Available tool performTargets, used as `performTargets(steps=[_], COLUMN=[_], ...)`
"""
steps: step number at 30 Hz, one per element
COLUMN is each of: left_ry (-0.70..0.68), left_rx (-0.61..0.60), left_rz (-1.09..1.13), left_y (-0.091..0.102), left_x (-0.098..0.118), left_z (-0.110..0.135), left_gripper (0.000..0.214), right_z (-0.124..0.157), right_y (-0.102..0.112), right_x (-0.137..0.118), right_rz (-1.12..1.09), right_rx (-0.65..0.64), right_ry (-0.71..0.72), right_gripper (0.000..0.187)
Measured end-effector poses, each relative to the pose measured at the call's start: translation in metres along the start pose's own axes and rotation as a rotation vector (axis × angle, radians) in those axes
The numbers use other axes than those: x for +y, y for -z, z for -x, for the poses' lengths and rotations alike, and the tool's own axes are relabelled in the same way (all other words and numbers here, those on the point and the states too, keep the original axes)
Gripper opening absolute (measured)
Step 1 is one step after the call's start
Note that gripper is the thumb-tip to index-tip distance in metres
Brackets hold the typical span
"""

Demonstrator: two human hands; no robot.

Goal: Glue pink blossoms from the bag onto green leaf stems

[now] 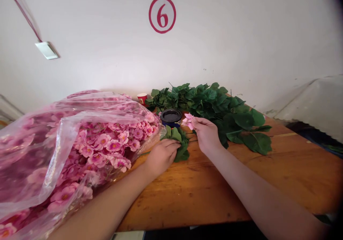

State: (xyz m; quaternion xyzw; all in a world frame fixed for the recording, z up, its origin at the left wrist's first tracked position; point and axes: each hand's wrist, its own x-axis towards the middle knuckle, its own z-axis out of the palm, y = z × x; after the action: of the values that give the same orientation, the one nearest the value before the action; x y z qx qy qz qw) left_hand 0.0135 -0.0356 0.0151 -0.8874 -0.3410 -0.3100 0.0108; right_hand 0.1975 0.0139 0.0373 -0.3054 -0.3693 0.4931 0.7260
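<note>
My right hand [206, 134] pinches a pink artificial blossom [188, 121] between its fingertips, above the table's far half. My left hand [162, 156] is closed over a green artificial leaf sprig [181, 143], pressing it near the table. Thin wire stems run between the sprig and the blossom. To the left of my left hand lies a clear plastic bag [61, 133] stuffed with pink artificial blossoms [112, 146]. Behind my hands, a heap of green artificial leaf sprigs [230, 116] lies along the wall.
A round black dish [170, 116] with a blue base sits behind the hands, and a red paper cup [142, 98] stands by the wall. The wooden table [203, 197] ends at a white wall [241, 36] marked with a red 6 [162, 15].
</note>
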Motion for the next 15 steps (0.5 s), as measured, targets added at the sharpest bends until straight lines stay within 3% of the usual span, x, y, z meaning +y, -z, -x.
performTargets(steps=[5,10,15], left_ry=[0.199,0.37,0.545], left_rx=[0.055,0.063,0.137], left_rz=[-0.026,0.004,0.27], left_y=[0.001,0.001,-0.007], left_x=[0.004,0.001,-0.009], left_z=[-0.004,-0.006,-0.006], left_gripper=[0.02,0.048,0.022], right_z=[0.001,0.002,0.0], right_y=[0.001,-0.001,0.0], right_x=[0.001,0.001,0.004], right_rz=[0.011,-0.012,0.002], right_rx=[-0.038,0.003,0.025], right_ry=[0.021,0.014,0.011], right_gripper=[0.008,0.009,0.008])
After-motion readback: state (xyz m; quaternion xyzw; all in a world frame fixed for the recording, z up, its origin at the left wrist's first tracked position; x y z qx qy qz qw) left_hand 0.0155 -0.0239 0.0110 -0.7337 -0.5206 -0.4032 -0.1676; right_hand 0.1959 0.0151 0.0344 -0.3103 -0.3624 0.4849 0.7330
